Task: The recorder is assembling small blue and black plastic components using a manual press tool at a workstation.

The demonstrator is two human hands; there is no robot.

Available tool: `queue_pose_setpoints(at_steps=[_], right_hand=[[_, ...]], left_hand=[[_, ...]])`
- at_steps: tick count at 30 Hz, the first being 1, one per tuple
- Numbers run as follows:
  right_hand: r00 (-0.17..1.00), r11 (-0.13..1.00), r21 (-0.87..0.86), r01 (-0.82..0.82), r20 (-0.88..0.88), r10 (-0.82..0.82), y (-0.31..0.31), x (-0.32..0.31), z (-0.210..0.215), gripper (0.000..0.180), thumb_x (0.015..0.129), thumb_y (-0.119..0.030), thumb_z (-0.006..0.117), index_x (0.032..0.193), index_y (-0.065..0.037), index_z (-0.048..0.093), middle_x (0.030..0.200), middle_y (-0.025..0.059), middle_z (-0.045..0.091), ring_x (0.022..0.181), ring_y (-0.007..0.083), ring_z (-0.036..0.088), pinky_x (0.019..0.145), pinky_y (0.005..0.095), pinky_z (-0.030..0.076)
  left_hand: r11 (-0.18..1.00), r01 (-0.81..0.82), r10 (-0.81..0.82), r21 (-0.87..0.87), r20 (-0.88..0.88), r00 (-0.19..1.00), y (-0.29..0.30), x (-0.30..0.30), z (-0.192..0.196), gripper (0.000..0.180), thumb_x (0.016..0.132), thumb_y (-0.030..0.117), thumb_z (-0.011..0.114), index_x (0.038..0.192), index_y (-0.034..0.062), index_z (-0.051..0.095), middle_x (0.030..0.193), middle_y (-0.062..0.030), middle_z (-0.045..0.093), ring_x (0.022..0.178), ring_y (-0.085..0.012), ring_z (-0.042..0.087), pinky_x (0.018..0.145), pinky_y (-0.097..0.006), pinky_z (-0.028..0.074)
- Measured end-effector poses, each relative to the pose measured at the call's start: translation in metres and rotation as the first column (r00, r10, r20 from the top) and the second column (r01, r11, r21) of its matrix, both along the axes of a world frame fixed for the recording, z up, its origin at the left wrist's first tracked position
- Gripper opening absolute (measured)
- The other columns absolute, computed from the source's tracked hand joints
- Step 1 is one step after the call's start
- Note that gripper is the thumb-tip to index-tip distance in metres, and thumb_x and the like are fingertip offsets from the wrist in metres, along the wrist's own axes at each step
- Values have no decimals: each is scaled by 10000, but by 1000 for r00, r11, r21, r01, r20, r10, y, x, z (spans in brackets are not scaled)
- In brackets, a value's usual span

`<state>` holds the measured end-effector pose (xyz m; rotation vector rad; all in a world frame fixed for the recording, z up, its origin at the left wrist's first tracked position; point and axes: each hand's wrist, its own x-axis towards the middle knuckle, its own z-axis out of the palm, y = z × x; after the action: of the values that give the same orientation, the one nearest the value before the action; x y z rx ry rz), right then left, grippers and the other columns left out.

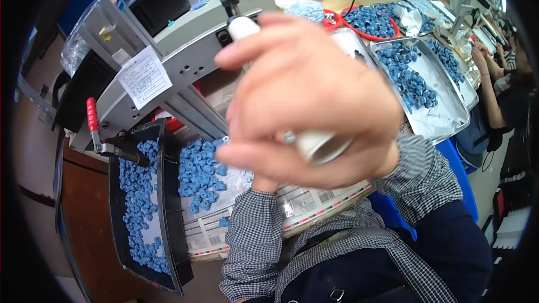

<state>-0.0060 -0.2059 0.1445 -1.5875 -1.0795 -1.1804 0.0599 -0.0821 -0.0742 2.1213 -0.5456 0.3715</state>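
Note:
My right hand [306, 101] is raised close to the camera and blurred, its fingers wrapped around a white cylindrical bottle. The bottle's rounded white top [242, 27] sticks out above the fingers and its grey-white lower end [321, 146] shows below the palm. My left forearm in a checked sleeve [252, 235] rises from the lower edge. My left hand is hidden behind the right one; only a bit of wrist [263, 184] shows. Under the hands lie many small blue rubber caps [197, 171] on printed sheets.
A black tray [168, 191] at the lower left holds more blue caps. A grey machine frame [185, 56] with a red-handled clamp [92, 115] stands behind. Metal trays [443, 118] and red baskets [370, 35] of blue caps sit at right, where another person's arm [488, 87] works.

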Motion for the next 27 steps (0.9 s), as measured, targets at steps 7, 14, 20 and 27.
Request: queue_pose_setpoints(at_steps=[7, 14, 20, 27], right_hand=[[894, 904, -128, 407, -146, -423, -84, 14, -45, 463, 869, -19, 628, 1330, -42, 602, 1409, 178, 550, 1304, 335, 525, 1099, 425, 414], [435, 575, -785, 231, -446, -782, -210, 71, -147, 194, 855, -112, 711, 1032, -35, 733, 970, 145, 733, 916, 317, 696, 828, 398, 536], [348, 318, -941, 116, -261, -900, -209, 93, -162, 136, 772, -129, 755, 902, -91, 752, 881, 133, 730, 877, 334, 702, 792, 445, 541], [399, 395, -919, -9, -365, -841, -208, 101, -160, 192, 765, -91, 762, 954, -85, 729, 937, 126, 723, 917, 327, 684, 811, 444, 529]], left_hand=[[995, -73, 79, 69, -81, 994, -9, -16, 27, 535, 906, 142, 663, 1388, -30, 507, 1118, -152, 655, 1238, -336, 503, 1082, -478, 323], [1000, 25, -25, -7, -23, 999, 24, -18, 51, 525, 888, 108, 686, 1389, 45, 543, 1292, -219, 622, 1344, -384, 472, 1131, -470, 344], [991, -108, 108, -77, 2, 994, 94, -30, 109, 334, 900, 85, 691, 1224, 6, 670, 1237, -170, 662, 1183, -278, 610, 1015, -366, 463], [983, -143, 155, 111, -103, 983, 102, -63, 91, 182, 903, 118, 696, 1056, 23, 727, 1017, -156, 711, 962, -296, 663, 846, -370, 506]])
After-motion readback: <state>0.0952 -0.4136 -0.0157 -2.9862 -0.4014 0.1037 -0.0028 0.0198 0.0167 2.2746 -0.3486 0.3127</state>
